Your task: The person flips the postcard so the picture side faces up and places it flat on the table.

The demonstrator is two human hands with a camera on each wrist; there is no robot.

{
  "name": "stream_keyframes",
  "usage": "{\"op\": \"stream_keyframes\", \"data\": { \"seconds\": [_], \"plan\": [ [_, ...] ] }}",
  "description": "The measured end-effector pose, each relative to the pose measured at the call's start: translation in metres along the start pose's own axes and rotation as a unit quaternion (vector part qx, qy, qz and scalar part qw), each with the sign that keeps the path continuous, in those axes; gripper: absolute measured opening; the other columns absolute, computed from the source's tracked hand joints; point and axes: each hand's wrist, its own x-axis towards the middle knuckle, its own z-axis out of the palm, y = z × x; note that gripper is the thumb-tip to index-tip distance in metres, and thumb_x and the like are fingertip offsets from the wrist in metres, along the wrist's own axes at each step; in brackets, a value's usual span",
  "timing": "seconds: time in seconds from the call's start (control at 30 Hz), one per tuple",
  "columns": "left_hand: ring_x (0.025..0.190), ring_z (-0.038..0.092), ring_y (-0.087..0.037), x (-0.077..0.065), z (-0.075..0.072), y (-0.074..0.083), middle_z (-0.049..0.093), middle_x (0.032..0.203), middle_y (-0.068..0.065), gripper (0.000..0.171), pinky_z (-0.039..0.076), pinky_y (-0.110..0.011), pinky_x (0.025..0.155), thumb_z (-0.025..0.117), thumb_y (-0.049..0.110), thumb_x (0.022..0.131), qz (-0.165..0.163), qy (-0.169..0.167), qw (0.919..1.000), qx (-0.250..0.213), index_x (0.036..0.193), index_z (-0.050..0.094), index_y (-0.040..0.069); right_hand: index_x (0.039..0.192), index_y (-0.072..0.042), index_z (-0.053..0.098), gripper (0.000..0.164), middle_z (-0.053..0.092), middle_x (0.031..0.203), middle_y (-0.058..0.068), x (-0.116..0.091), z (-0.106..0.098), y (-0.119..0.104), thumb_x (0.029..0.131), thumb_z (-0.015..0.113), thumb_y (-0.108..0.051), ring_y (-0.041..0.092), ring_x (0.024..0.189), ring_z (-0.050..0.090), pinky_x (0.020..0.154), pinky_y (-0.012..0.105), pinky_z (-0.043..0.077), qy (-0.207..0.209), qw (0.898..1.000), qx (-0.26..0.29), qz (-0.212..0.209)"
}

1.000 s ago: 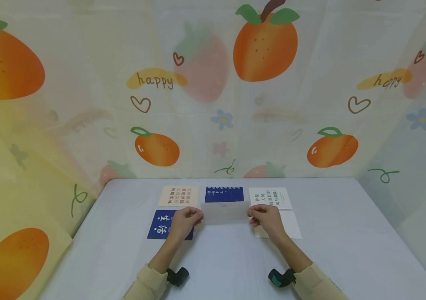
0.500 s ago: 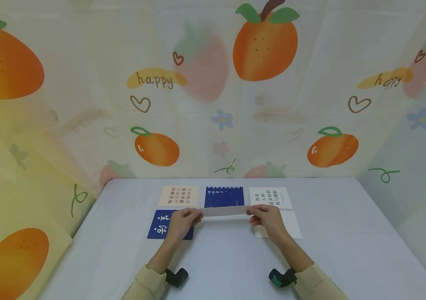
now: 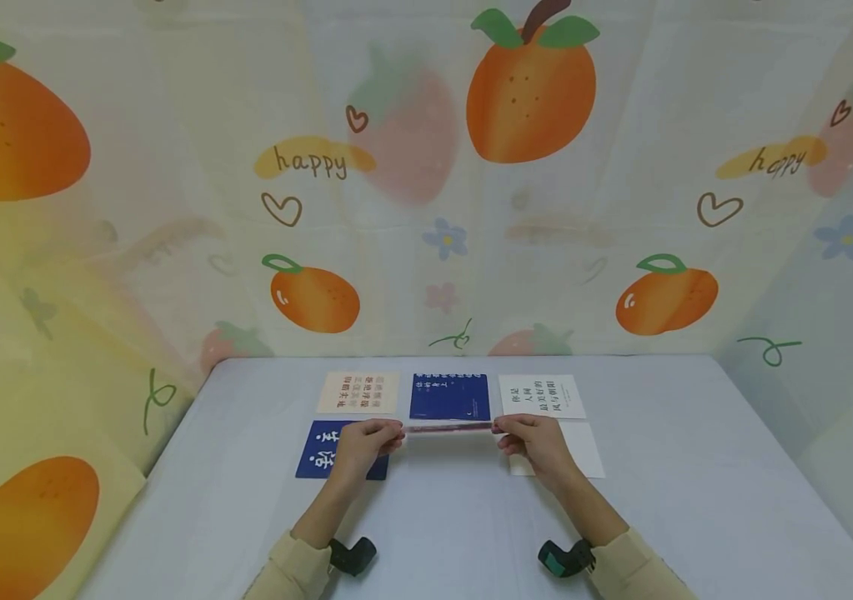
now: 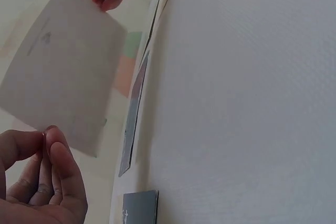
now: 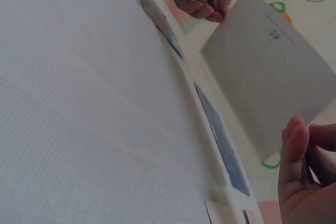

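Note:
A thin postcard-like card [image 3: 447, 428] is stretched level between both hands, seen almost edge-on in the head view. Its pale underside [image 4: 63, 66] with small faint print shows in the left wrist view. My left hand [image 3: 366, 447] pinches one short end between thumb and fingers. At the opposite end, my right hand [image 3: 536, 443] pinches it the same way. Just beyond the held card lies a dark blue card [image 3: 449, 395] with white writing. Under my left forearm and hand is another blue card [image 3: 317, 450], partly hidden; a pale card [image 3: 582, 450] is partly covered by my right hand.
A peach card [image 3: 358, 392] with reddish characters lies at the back left of the white table [image 3: 681, 483]. At the back right is a white card [image 3: 539, 395] with dark characters. A fruit-print cloth [image 3: 426, 250] hangs behind and at the sides.
The held card has tilted from showing its pale face to nearly edge-on. More of the blue card behind it is visible. Both hands have shifted only slightly.

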Motion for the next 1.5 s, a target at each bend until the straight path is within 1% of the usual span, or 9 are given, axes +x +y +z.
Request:
{"op": "stream_keyframes", "data": {
  "seconds": [0.13, 0.37, 0.63, 0.87, 1.03, 1.23, 1.3, 1.4, 1.5],
  "plan": [
    [0.078, 0.067, -0.012, 0.001, 0.0, -0.003, 0.074, 0.1, -0.01, 0.022, 0.058, -0.028, 0.078, 0.066, 0.016, 0.091, -0.006, 0.004, 0.9999, 0.015, 0.106, 0.073, 0.001, 0.11, 0.011, 0.067, 0.025, 0.069, 0.077, 0.005, 0.0, 0.001, 0.003, 0.092, 0.061, -0.005, 0.014, 0.064, 0.061, 0.06, 0.021, 0.053, 0.012, 1.0, -0.01, 0.003],
    [0.08, 0.066, -0.012, 0.002, 0.002, -0.006, 0.074, 0.1, -0.009, 0.022, 0.058, -0.028, 0.079, 0.067, 0.017, 0.091, -0.018, -0.001, 0.9997, 0.018, 0.106, 0.073, 0.002, 0.106, 0.01, 0.069, 0.022, 0.069, 0.075, 0.005, 0.0, 0.003, 0.006, 0.089, 0.064, -0.004, 0.014, 0.06, 0.058, 0.057, 0.021, 0.051, 0.016, 0.999, -0.046, -0.007],
    [0.084, 0.07, -0.014, 0.003, 0.003, -0.01, 0.074, 0.104, -0.013, 0.026, 0.058, -0.03, 0.08, 0.067, 0.017, 0.091, -0.004, -0.003, 0.9997, 0.025, 0.112, 0.07, 0.002, 0.113, 0.008, 0.065, 0.026, 0.068, 0.073, 0.005, 0.002, 0.003, 0.01, 0.09, 0.063, -0.004, 0.014, 0.057, 0.058, 0.056, 0.021, 0.052, 0.006, 0.999, -0.05, -0.015],
    [0.081, 0.069, -0.013, 0.005, 0.006, -0.013, 0.074, 0.102, -0.013, 0.025, 0.058, -0.029, 0.077, 0.066, 0.015, 0.091, -0.009, 0.006, 0.999, 0.043, 0.111, 0.071, 0.001, 0.11, 0.011, 0.066, 0.025, 0.067, 0.072, 0.005, 0.004, 0.002, 0.012, 0.088, 0.063, 0.0, 0.012, 0.053, 0.056, 0.052, 0.021, 0.05, 0.003, 0.998, -0.061, -0.017],
    [0.081, 0.069, -0.013, 0.008, 0.006, -0.015, 0.074, 0.102, -0.014, 0.023, 0.059, -0.029, 0.076, 0.066, 0.013, 0.091, -0.007, 0.009, 0.9982, 0.059, 0.11, 0.071, 0.001, 0.107, 0.01, 0.068, 0.023, 0.066, 0.069, 0.005, 0.005, 0.005, 0.013, 0.086, 0.064, 0.001, 0.012, 0.05, 0.054, 0.05, 0.021, 0.048, 0.006, 0.995, -0.095, -0.032],
    [0.08, 0.068, -0.014, 0.009, 0.007, -0.012, 0.074, 0.1, -0.014, 0.022, 0.058, -0.029, 0.074, 0.065, 0.011, 0.09, -0.003, 0.006, 0.9946, 0.104, 0.108, 0.071, 0.0, 0.105, 0.006, 0.07, 0.021, 0.067, 0.07, 0.006, 0.008, 0.008, 0.016, 0.086, 0.064, 0.0, 0.012, 0.049, 0.053, 0.049, 0.021, 0.046, 0.014, 0.988, -0.148, -0.034],
    [0.079, 0.065, -0.014, 0.009, 0.007, -0.011, 0.073, 0.098, -0.012, 0.023, 0.057, -0.028, 0.072, 0.066, 0.013, 0.089, -0.003, 0.004, 0.9916, 0.129, 0.108, 0.072, 0.002, 0.104, 0.005, 0.07, 0.02, 0.065, 0.068, 0.005, 0.008, 0.008, 0.016, 0.086, 0.064, -0.001, 0.013, 0.05, 0.052, 0.05, 0.021, 0.045, 0.013, 0.986, -0.164, -0.031],
    [0.076, 0.062, -0.014, 0.006, 0.008, -0.01, 0.072, 0.094, -0.009, 0.025, 0.053, -0.025, 0.067, 0.066, 0.012, 0.088, 0.011, -0.001, 0.9849, 0.173, 0.11, 0.072, 0.002, 0.103, 0.005, 0.07, 0.019, 0.062, 0.065, 0.005, 0.008, 0.008, 0.016, 0.086, 0.064, -0.002, 0.013, 0.05, 0.052, 0.05, 0.022, 0.045, 0.008, 0.982, -0.186, -0.027],
    [0.074, 0.06, -0.014, 0.004, 0.009, -0.009, 0.071, 0.089, -0.008, 0.026, 0.05, -0.025, 0.063, 0.067, 0.011, 0.087, 0.029, -0.003, 0.9791, 0.201, 0.11, 0.071, 0.002, 0.102, 0.005, 0.07, 0.018, 0.061, 0.064, 0.005, 0.008, 0.008, 0.016, 0.086, 0.063, -0.002, 0.014, 0.049, 0.052, 0.049, 0.022, 0.045, 0.002, 0.98, -0.198, -0.024]
  ]
}}
